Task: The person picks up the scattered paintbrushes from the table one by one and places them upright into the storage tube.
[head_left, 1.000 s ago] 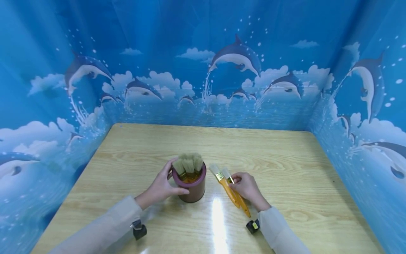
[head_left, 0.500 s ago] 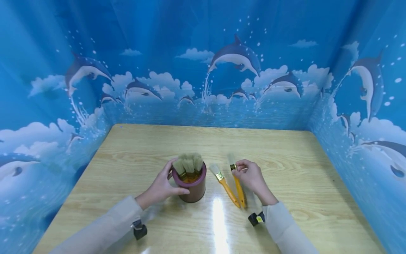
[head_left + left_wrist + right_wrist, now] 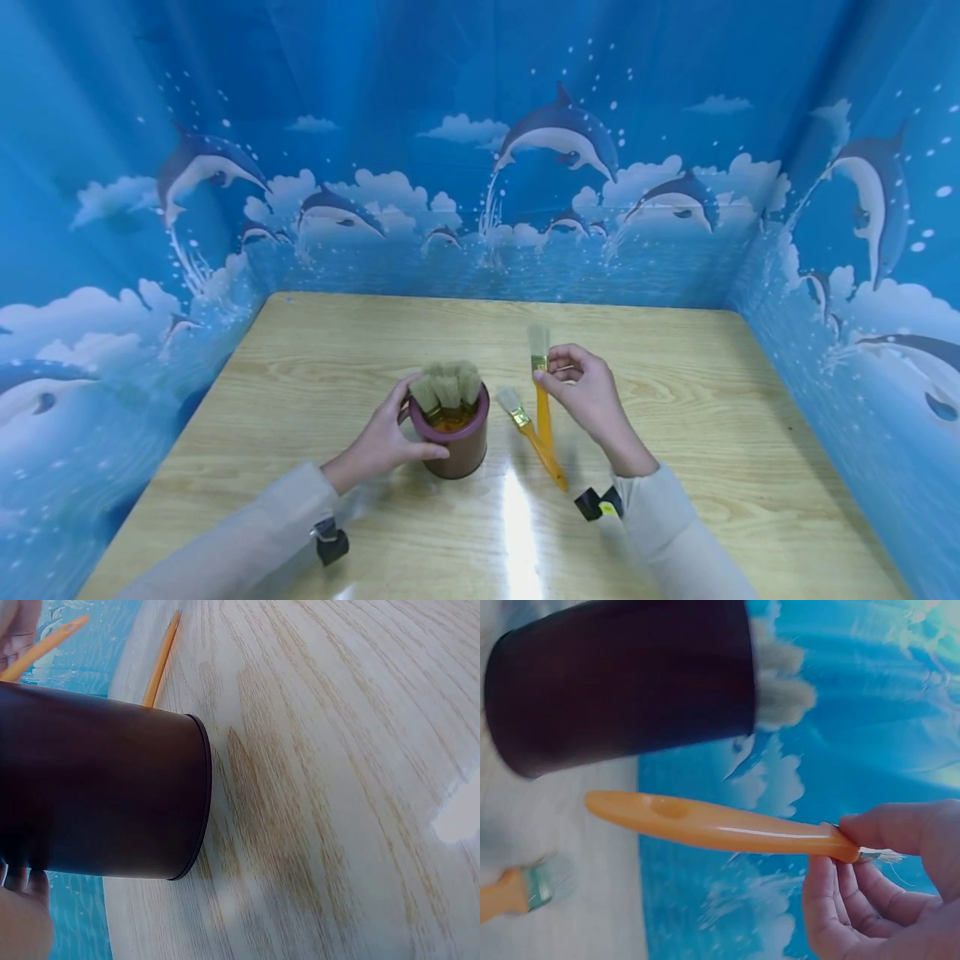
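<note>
My left hand [image 3: 393, 442] grips a round dark brown pot [image 3: 456, 457] with a purple rim, its thumb on the near side. Several paintbrushes [image 3: 444, 390] stand in the pot, pale bristles up. To the right of the pot, my right hand [image 3: 588, 392] pinches a paintbrush [image 3: 542, 400] between thumb and fingers near its metal collar. That brush is raised off the table, bristles up; in the right wrist view its orange handle [image 3: 720, 825] points toward the pot. A second orange-handled paintbrush [image 3: 534, 437] lies on the table between the pot and my right hand.
The light wood table [image 3: 637, 350] is ringed by a blue dolphin-print curtain [image 3: 480, 167] at the back and both sides. Each sleeve carries a small black wrist camera [image 3: 330, 543]. A bright glare strip crosses the near part of the table.
My right hand has lifted one of the two loose paintbrushes off the table, moving it up and slightly left and turning it upright. My left hand and the pot have stayed put.
</note>
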{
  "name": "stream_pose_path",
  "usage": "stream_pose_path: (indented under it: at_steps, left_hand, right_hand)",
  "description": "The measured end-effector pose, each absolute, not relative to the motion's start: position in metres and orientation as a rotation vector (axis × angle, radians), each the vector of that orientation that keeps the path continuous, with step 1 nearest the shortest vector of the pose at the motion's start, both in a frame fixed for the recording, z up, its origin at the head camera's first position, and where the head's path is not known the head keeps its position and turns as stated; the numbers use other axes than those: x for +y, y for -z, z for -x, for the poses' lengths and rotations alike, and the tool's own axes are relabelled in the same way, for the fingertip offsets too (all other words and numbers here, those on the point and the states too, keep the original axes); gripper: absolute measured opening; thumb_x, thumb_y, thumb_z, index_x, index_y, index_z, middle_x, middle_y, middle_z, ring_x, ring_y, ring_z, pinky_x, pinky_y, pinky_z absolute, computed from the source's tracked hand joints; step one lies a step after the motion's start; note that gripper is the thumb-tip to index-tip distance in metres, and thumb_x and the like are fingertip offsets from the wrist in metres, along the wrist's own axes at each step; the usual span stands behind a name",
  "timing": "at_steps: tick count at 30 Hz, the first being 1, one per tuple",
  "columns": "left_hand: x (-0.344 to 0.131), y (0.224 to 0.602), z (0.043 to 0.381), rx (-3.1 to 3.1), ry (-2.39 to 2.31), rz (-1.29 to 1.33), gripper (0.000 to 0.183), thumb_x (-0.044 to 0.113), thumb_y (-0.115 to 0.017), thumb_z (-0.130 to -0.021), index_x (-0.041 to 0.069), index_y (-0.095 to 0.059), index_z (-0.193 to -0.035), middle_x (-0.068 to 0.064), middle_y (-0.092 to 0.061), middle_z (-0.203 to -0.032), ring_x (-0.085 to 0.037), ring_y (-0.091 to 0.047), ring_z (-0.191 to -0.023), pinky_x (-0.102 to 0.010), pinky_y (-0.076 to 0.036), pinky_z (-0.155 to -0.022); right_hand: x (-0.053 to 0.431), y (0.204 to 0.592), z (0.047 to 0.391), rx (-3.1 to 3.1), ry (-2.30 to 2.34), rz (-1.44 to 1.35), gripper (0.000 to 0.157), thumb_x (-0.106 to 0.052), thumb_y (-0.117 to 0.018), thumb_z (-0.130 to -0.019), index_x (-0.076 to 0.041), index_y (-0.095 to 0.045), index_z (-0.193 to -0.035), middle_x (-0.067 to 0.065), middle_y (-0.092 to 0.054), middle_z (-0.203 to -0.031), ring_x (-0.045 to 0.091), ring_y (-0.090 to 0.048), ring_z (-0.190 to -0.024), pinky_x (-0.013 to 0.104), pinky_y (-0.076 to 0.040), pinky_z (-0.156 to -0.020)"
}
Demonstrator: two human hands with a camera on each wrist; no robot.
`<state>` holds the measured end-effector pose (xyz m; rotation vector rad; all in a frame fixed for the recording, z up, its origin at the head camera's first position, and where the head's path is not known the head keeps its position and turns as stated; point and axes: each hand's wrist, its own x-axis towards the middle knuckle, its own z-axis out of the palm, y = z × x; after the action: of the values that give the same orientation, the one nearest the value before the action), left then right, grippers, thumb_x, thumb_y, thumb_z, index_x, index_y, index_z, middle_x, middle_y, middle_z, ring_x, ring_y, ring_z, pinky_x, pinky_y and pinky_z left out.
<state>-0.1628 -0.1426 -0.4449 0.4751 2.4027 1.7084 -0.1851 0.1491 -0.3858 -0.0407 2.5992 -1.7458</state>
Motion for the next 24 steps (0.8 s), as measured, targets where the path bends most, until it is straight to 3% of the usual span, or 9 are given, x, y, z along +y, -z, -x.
stream_pose_path:
  at_steps: [14,24]
  left_hand:
    - [-0.143,0.446,0.163,2.415,-1.711,-0.483,0.108,0.023,-0.09,-0.064,0.012,-0.025,-0.149,-0.012,-0.034,-0.15,-0.033,-0.037,-0.136,-0.048,-0.032,-0.113]
    - [-0.142,0.446,0.163,2.422,-1.702,-0.473,0.11,0.024,-0.09,-0.063,0.013,-0.024,-0.149,-0.011,-0.034,-0.15,-0.032,-0.037,-0.136,-0.046,-0.032,-0.113]
  right_hand:
    - [0.131,0.341,0.172,2.545,1.948,0.267,0.031,-0.015,-0.074,-0.085,-0.003,-0.061,-0.11,0.012,-0.062,-0.101,0.022,-0.063,-0.091,0.026,-0.058,-0.077]
    - [0.111,0.331,0.168,2.452,2.135,0.434,0.028,-0.012,-0.073,-0.086,-0.002,-0.062,-0.109,0.015,-0.063,-0.099,0.021,-0.064,-0.089,0.03,-0.06,-0.076]
